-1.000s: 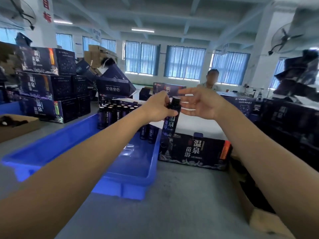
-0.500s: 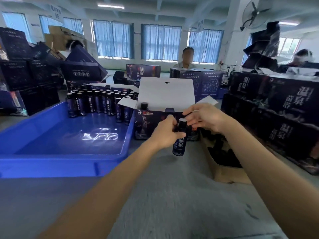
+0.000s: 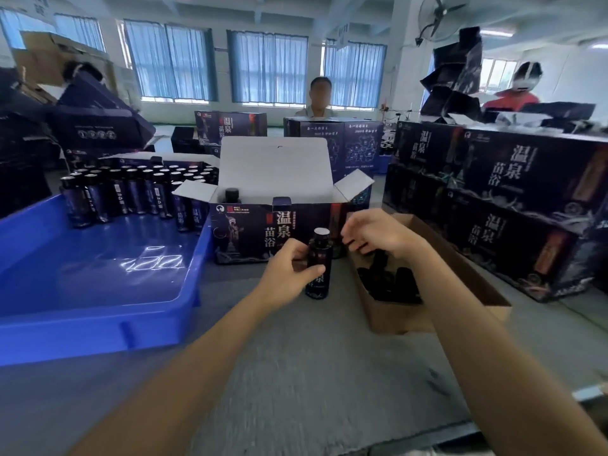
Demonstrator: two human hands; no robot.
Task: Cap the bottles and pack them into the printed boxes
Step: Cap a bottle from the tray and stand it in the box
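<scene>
blue tray (image 3: 98, 330) holds spare bottles (image 3: 131, 192) | left hand (image 3: 289, 271) clamped round bottle (image 3: 318, 258), upright before open printed box (image 3: 246, 232) | right hand (image 3: 375, 236) moved off bottle top to cap carton (image 3: 404, 317), grip unclear | capping likely next

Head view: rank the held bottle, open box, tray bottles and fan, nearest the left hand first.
1. Bottle, gripped in the left hand.
2. Open box, just behind.
3. Tray bottles, back left.
4. Fan, high, far right.
</scene>
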